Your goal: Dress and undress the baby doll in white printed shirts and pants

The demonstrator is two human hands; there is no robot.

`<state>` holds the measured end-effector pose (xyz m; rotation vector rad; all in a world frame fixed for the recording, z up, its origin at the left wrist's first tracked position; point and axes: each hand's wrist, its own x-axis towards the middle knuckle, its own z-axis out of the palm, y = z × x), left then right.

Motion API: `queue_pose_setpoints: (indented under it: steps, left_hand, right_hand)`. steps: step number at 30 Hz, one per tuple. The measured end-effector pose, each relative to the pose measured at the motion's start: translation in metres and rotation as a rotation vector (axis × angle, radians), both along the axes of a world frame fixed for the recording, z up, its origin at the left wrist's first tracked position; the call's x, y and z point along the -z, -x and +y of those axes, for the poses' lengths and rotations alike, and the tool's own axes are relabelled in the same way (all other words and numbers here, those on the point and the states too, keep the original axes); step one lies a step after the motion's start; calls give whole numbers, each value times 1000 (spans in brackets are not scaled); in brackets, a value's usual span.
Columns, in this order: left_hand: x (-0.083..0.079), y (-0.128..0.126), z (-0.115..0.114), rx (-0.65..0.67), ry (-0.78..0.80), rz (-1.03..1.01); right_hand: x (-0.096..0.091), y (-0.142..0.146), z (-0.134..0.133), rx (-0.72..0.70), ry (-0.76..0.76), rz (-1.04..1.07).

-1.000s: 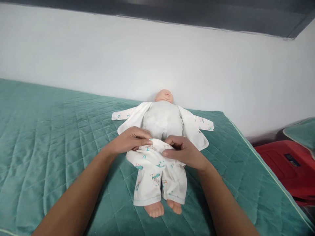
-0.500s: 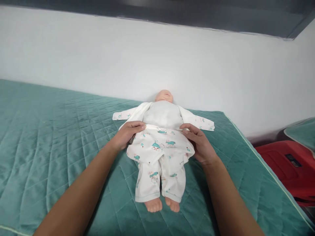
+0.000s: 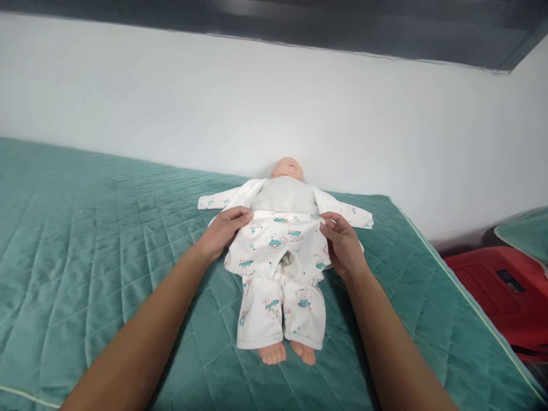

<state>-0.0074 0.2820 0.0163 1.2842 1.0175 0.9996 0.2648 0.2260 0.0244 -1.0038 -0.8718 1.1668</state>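
Note:
A baby doll [image 3: 286, 167] lies on its back, head toward the wall and bare feet toward me. It wears white printed baby pants [image 3: 266, 240] that have an opening at the crotch. My left hand [image 3: 225, 231] pinches the waistband at its left end, and my right hand [image 3: 342, 240] grips the same waistband at its right end. Between them the waistband is stretched across the doll's grey-white belly [image 3: 284, 195]. A white printed top [image 3: 246, 194] lies spread open, its sleeves stretched out to both sides.
Under the doll is a green quilted cover [image 3: 107, 240], its right edge running down toward me. A white wall [image 3: 214, 103] rises behind the head. Beyond the right edge stands a red object with a dark label [image 3: 492, 291], and a dark panel [image 3: 299, 28] hangs overhead.
Both hands have drawn the waistband a little up toward the doll's chest. The pants' front is now flatter, and the crotch opening shows. The doll's feet have shifted slightly.

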Motion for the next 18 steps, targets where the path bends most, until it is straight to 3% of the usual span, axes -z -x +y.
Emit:
queue_pose_setpoints:
  steps: [5,9,14,18]
  left_hand:
    - [2,-9,2,-155,-151,61]
    - [5,-10,5,-212,-166,93]
    - [5,4,8,26,-73,226]
    - [-3,9,9,209,-142,392]
  right_hand:
    - [11,0,6,218,-36,-367]
    - [15,-2,12,302,-35,-691]
    - [20,-11,17,216,116,-900]
    - [26,-17,20,158,158,-916]
